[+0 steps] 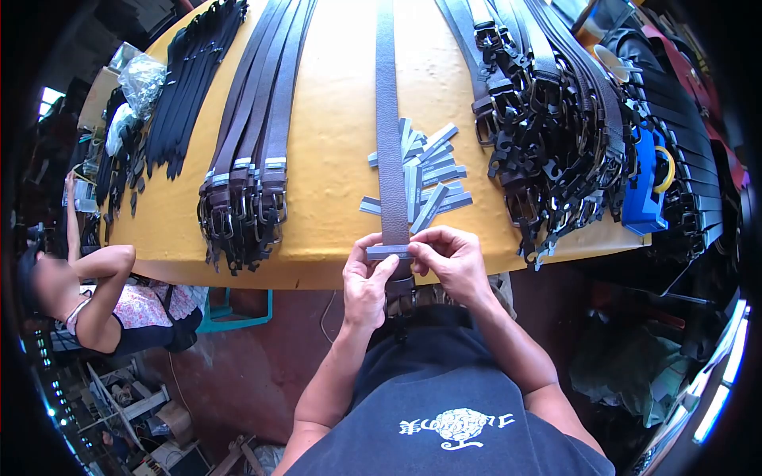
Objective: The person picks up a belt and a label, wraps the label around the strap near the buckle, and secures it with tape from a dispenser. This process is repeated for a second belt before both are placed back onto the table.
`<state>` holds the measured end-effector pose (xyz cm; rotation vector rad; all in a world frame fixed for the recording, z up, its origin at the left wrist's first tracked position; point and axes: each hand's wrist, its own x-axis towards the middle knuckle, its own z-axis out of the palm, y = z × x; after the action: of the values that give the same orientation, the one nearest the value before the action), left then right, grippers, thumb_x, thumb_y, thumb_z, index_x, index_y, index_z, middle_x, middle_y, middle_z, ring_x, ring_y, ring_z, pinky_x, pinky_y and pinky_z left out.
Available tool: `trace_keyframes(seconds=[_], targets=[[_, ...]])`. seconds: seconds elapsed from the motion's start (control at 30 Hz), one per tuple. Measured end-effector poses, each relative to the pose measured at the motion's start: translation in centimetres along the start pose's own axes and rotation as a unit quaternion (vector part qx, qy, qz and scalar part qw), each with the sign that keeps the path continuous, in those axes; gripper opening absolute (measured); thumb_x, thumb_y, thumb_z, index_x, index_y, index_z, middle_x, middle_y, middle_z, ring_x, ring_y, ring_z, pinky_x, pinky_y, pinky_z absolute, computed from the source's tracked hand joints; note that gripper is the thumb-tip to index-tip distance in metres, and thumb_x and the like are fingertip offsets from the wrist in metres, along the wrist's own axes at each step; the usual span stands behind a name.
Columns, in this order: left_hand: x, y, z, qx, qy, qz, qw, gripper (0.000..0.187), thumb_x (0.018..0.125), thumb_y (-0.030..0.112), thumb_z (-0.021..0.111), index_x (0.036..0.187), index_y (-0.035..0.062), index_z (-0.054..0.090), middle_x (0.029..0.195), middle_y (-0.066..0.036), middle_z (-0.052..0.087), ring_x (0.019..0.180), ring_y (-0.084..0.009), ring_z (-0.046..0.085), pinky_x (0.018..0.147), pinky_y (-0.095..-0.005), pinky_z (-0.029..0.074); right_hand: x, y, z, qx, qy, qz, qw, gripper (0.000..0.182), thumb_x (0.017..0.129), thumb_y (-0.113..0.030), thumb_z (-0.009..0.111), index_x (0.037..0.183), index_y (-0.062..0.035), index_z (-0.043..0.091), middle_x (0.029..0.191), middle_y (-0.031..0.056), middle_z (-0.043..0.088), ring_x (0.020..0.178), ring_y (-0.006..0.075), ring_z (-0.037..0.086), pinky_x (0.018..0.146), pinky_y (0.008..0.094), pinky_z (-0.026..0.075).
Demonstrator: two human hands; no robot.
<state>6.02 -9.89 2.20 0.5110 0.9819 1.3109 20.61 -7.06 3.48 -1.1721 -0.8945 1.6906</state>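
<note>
A dark brown leather belt point(386, 159) runs straight down the table, and its buckle end hangs over the near edge by my waist. Across it, close to that edge, lies a small grey printed label strip point(386, 252). My left hand point(365, 285) is closed on the belt and strip, with the thumb pressing the strip from the front. My right hand point(456, 262) pinches at the strip's right end, its fingertips partly hiding that end. Just beyond my hands, a loose pile of similar grey label strips point(429, 208) lies beside and partly behind the belt.
Brown belts with label bands point(254, 119) lie to the left, black straps point(190, 87) farther left. A heap of buckled belts point(556, 127) and a blue container point(643, 186) stand right. Another person point(119, 309) is at the table's left side, near a green stool point(238, 317).
</note>
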Motion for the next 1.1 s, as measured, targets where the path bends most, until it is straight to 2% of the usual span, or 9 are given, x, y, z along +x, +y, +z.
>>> trace_keyframes(seconds=[0.37,0.8,1.0,1.1], targets=[[0.0,-0.25,-0.09,0.026,0.006,0.025,0.999,0.031,0.086,-0.004,0.056,0.116,-0.0019,0.05,0.1,-0.011,0.064,0.088,-0.0128,0.063,0.079,-0.026,0.052,0.15,0.12,-0.31,0.012,-0.012,-0.009,1.0,0.012,0.087,-0.005,0.064,0.094,0.0045,0.063,0.073,0.007,0.064,0.061,0.0097,0.061,0.057,0.0213,0.05],[-0.11,-0.31,0.18,0.028,0.009,0.04,0.999,0.03,0.086,-0.004,0.056,0.115,-0.0025,0.051,0.098,-0.011,0.064,0.086,-0.0126,0.063,0.079,-0.0263,0.052,0.02,0.02,-0.26,0.013,-0.015,-0.011,1.0,0.01,0.085,-0.005,0.066,0.09,0.0028,0.062,0.07,0.0057,0.064,0.061,0.0093,0.061,0.057,0.021,0.049],[-0.08,-0.52,0.1,0.032,0.011,0.04,0.999,0.031,0.085,-0.002,0.057,0.115,0.0002,0.051,0.097,-0.009,0.063,0.084,-0.0126,0.063,0.077,-0.0257,0.053,0.01,0.46,-0.41,0.015,-0.016,-0.014,1.0,0.011,0.086,-0.007,0.066,0.09,0.0023,0.062,0.072,0.0047,0.064,0.061,0.0077,0.061,0.056,0.02,0.049],[-0.07,-0.52,0.07,0.022,0.013,0.039,0.999,0.03,0.086,-0.004,0.057,0.115,-0.0018,0.052,0.098,-0.011,0.064,0.085,-0.0125,0.063,0.077,-0.0261,0.053,0.0,0.35,-0.4,0.013,-0.015,-0.013,1.0,0.011,0.086,-0.007,0.066,0.09,0.0023,0.062,0.071,0.0048,0.064,0.061,0.0078,0.061,0.056,0.0199,0.049]])
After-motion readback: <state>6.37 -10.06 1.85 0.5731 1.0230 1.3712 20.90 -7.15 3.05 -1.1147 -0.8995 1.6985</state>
